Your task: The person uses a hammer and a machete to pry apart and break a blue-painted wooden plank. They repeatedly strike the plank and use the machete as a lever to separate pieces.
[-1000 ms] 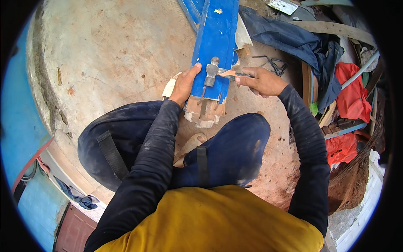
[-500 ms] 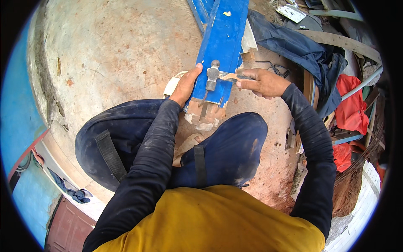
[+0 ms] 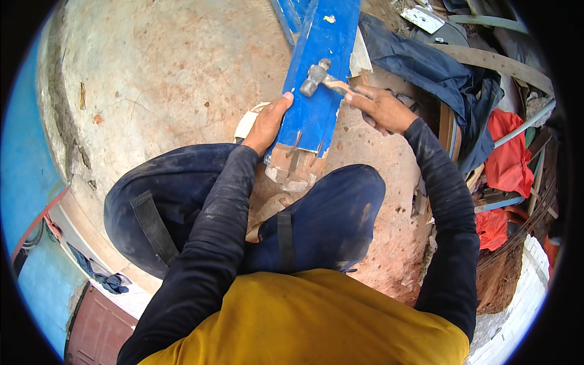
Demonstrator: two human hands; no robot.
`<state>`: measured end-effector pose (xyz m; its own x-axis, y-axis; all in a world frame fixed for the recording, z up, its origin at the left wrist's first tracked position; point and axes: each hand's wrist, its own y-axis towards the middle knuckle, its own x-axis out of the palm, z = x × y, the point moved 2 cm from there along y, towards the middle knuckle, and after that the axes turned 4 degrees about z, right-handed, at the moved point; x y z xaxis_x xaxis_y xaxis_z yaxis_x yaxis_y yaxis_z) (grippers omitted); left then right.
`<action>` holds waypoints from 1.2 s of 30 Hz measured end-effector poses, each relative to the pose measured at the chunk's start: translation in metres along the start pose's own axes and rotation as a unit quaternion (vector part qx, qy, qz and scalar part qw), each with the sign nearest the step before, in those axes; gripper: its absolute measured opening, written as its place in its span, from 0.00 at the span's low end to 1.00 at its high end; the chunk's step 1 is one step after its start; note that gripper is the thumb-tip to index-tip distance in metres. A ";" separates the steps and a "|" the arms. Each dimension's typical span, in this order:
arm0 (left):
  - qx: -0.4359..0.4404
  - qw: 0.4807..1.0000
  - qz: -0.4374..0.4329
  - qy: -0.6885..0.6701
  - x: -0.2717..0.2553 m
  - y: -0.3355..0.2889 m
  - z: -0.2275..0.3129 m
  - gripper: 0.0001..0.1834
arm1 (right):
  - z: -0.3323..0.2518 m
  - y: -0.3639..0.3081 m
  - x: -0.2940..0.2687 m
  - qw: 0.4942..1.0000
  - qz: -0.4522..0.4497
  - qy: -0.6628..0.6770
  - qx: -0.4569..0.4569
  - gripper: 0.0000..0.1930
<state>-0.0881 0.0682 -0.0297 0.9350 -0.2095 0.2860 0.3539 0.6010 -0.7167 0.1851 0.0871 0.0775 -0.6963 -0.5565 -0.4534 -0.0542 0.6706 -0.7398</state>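
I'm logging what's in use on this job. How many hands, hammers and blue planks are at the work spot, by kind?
Hands: 2, the left hand steadying the plank, the right hand with its grip on the hammer
Hammers: 1, the hammer
Blue planks under the hands: 1, the blue plank
Total: 4

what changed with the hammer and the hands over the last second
The right hand has lifted the hammer up off the lower part of the blue plank, away from the bent nails. The left hand stays pressed on the plank's left edge, and the plank has not shifted.
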 end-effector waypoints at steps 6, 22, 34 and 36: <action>0.008 0.999 -0.013 0.031 -0.003 0.003 -0.002 0.48 | -0.004 -0.003 0.009 0.987 -0.103 -0.033 -0.115 0.34; -0.003 1.000 -0.014 0.004 0.003 -0.005 0.006 0.49 | 0.030 -0.012 0.016 0.998 0.039 0.055 0.019 0.42; 0.012 1.000 0.013 0.022 0.004 -0.001 0.006 0.49 | 0.036 -0.010 0.005 0.998 0.036 0.051 0.027 0.40; 0.013 1.000 0.020 0.020 0.005 -0.002 0.006 0.49 | 0.031 -0.011 0.019 0.996 -0.080 0.022 0.022 0.38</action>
<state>-0.0843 0.0701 -0.0228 0.9488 -0.2146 0.2318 0.3158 0.6297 -0.7097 0.1947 0.0539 0.0615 -0.7120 -0.6321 -0.3059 -0.1370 0.5523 -0.8223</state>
